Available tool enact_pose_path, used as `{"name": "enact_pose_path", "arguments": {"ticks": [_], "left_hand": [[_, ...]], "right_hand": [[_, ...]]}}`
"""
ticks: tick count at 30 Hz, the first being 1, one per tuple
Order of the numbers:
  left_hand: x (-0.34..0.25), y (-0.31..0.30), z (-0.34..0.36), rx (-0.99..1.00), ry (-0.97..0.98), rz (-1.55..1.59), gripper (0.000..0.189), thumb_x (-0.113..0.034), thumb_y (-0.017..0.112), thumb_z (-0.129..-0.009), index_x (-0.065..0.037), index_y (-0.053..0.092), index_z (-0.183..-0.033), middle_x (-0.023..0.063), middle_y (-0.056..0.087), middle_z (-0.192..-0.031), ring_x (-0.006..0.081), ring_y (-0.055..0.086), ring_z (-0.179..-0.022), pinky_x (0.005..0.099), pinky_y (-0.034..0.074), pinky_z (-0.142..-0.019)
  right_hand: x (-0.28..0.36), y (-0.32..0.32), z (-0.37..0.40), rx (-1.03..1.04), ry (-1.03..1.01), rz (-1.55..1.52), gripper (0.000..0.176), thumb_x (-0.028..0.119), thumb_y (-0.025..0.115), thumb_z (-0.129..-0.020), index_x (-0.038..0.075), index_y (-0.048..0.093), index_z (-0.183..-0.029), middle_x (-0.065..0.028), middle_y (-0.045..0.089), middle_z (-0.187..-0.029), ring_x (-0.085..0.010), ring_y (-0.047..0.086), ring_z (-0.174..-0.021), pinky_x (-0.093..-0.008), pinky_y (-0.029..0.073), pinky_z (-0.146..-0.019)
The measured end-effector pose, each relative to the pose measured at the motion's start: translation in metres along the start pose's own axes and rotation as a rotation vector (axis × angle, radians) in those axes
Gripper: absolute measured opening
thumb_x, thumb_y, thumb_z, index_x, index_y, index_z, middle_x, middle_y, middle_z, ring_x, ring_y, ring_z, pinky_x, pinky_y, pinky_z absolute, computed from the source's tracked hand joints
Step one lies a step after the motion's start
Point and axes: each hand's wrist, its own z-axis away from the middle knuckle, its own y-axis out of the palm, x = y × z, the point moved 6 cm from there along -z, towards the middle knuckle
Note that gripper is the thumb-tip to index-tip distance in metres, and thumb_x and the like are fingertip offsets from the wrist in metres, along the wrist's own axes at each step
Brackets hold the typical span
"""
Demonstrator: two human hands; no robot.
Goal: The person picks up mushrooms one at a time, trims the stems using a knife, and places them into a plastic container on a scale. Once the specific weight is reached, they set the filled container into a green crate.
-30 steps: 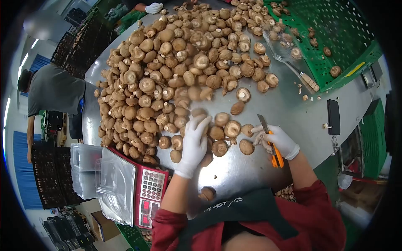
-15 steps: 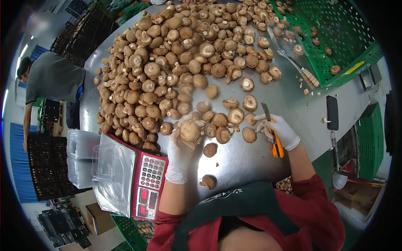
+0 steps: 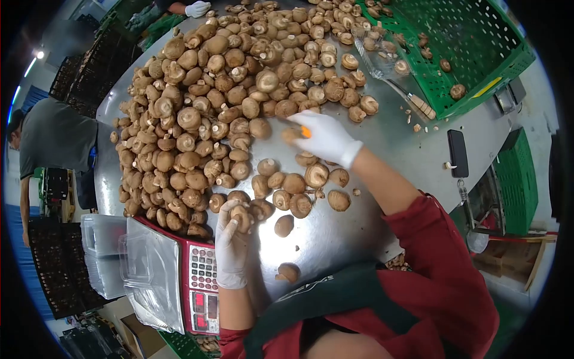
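My left hand (image 3: pixel 231 248), in a white glove, is closed around a mushroom (image 3: pixel 241 219) at the lower edge of the big mushroom pile (image 3: pixel 197 113). My right hand (image 3: pixel 326 136), also gloved, is stretched over the metal table beside the pile. Its fingers are closed on the knife, of which only a bit of the orange handle (image 3: pixel 306 131) shows. A blurred brown mushroom (image 3: pixel 292 134) is at those fingertips; whether they touch it is unclear. Between my hands lie several loose mushrooms (image 3: pixel 293 183).
A red scale (image 3: pixel 202 269) with clear plastic boxes (image 3: pixel 152 275) stands at the left. A green crate (image 3: pixel 445 54), a wire tool with a wooden handle (image 3: pixel 422 106) and a phone (image 3: pixel 458 153) are at the right. One person (image 3: pixel 57 137) bends at the left; another's gloved hand (image 3: pixel 198 8) is at the top.
My right hand has moved up and left with the knife, from the table's right part to the pile's edge. My left hand holds a mushroom turned differently and lower. The whole view has shifted slightly.
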Motion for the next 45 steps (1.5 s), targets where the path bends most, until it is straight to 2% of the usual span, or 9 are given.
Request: {"name": "enact_pose_path", "arguments": {"ticks": [8, 12, 15, 18, 22, 27, 29, 35, 45], "left_hand": [[-0.039, 0.024, -0.064, -0.106, -0.003, -0.946, 0.011, -0.009, 0.062, -0.092, -0.001, 0.065, -0.099, -0.0019, 0.053, -0.067, 0.0072, 0.049, -0.061, 0.025, 0.039, -0.055], [-0.043, 0.086, -0.123, 0.048, 0.762, -1.847, 0.027, -0.008, 0.068, -0.083, -0.011, 0.068, -0.11, 0.0053, 0.064, -0.095, 0.0198, 0.063, -0.072, 0.0329, 0.051, -0.064], [-0.005, 0.095, -0.168, 0.298, 0.743, -2.415, 0.04, -0.004, 0.063, -0.079, -0.018, 0.064, -0.117, 0.0094, 0.059, -0.117, 0.0283, 0.064, -0.091, 0.0387, 0.054, -0.076], [0.005, 0.1, -0.182, 0.355, 0.766, -2.439, 0.027, -0.006, 0.059, -0.083, -0.015, 0.065, -0.108, 0.0093, 0.058, -0.104, 0.0265, 0.063, -0.08, 0.0381, 0.053, -0.07], [-0.026, 0.097, -0.162, 0.163, 0.632, -1.576, 0.035, -0.01, 0.073, -0.079, -0.008, 0.064, -0.112, 0.0098, 0.065, -0.104, 0.028, 0.066, -0.093, 0.0379, 0.053, -0.081], [0.002, 0.035, -0.101, 0.066, -0.188, -0.1, 0.049, -0.046, 0.06, -0.096, -0.003, 0.059, -0.119, 0.0054, 0.066, -0.09, 0.0195, 0.065, -0.083, 0.0325, 0.055, -0.069], [0.002, 0.047, -0.063, -0.208, -0.28, 0.026, 0.051, -0.05, 0.053, -0.099, -0.004, 0.058, -0.12, 0.0075, 0.066, -0.091, 0.0179, 0.062, -0.075, 0.0342, 0.056, -0.064], [0.008, 0.044, -0.011, 0.075, -0.303, 0.458, 0.042, -0.04, 0.04, -0.105, -0.004, 0.054, -0.119, 0.0123, 0.062, -0.101, 0.0157, 0.046, -0.059, 0.026, 0.039, -0.049], [-0.014, 0.04, 0.04, -0.076, -0.257, 0.724, 0.037, -0.031, 0.043, -0.104, -0.013, 0.048, -0.135, 0.0094, 0.062, -0.102, 0.0125, 0.051, -0.061, 0.0218, 0.042, -0.049]], "right_hand": [[-0.022, 0.024, -0.013, 0.278, 0.159, -0.232, 0.038, 0.029, 0.065, -0.09, 0.006, 0.064, -0.12, -0.0117, 0.069, -0.103, -0.0263, 0.066, -0.092, -0.0367, 0.053, -0.08], [-0.016, -0.009, 0.01, 0.366, 0.434, -0.915, 0.037, 0.033, 0.065, -0.095, 0.006, 0.064, -0.12, -0.0013, 0.063, -0.08, -0.0097, 0.057, -0.067, -0.0268, 0.049, -0.058], [-0.024, -0.013, 0.031, 0.337, 0.603, -1.182, 0.043, 0.044, 0.062, -0.096, 0.008, 0.063, -0.12, 0.0042, 0.048, -0.062, -0.0038, 0.041, -0.045, -0.0212, 0.033, -0.036], [-0.015, -0.027, 0.042, 0.36, 0.56, -1.32, 0.046, 0.046, 0.057, -0.098, 0.005, 0.063, -0.116, 0.0031, 0.05, -0.064, -0.0049, 0.043, -0.046, -0.0214, 0.035, -0.037], [-0.007, -0.036, 0.051, 0.263, 0.53, -1.464, 0.043, 0.043, 0.052, -0.1, 0.002, 0.062, -0.111, 0.0025, 0.053, -0.067, -0.0051, 0.044, -0.048, -0.0199, 0.036, -0.039], [-0.008, -0.038, 0.068, 0.301, 0.538, -1.292, 0.043, 0.041, 0.051, -0.101, 0.001, 0.063, -0.111, -0.0015, 0.06, -0.083, -0.006, 0.049, -0.055, -0.0214, 0.041, -0.046], [-0.008, -0.037, 0.07, 0.285, 0.524, -1.049, 0.042, 0.04, 0.053, -0.1, 0.001, 0.063, -0.112, -0.0028, 0.062, -0.088, -0.011, 0.056, -0.065, -0.0254, 0.046, -0.055], [-0.006, -0.044, 0.077, 0.051, 0.292, 0.116, 0.045, 0.03, 0.064, -0.087, 0.008, 0.059, -0.126, -0.0128, 0.063, -0.118, -0.0365, 0.063, -0.103, -0.0422, 0.051, -0.086], [0.034, -0.049, 0.135, -0.121, 0.296, -0.245, 0.045, 0.012, 0.065, -0.087, -0.001, 0.055, -0.13, -0.0172, 0.059, -0.127, -0.03, 0.06, -0.116, -0.0353, 0.046, -0.099]]}}
